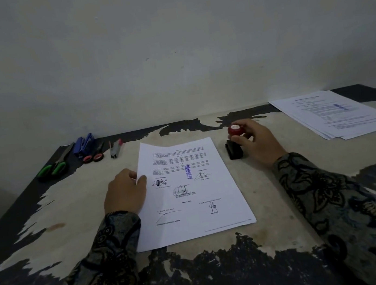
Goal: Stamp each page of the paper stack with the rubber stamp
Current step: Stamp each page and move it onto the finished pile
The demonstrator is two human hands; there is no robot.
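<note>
Right grip [253, 142] curls round the red-knobbed rubber stamp [235, 141], standing just right of the paper stack [189, 191] on the tabletop [58, 210]. I see my left grip [125, 192] pinching that stack's left edge; its top page bears a blue APPROVED mark [188, 172]. Stamped pages [339, 115] lie far right of it, scissors [54, 163] and staplers [83, 144] far left.

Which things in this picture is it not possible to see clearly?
- Head view: printed text on the top page is too small to read.
- Stamp: the right hand covers its lower part.
- How many sheets lie under the top page: hidden.
- Stack at far right: dim, blurred.
</note>
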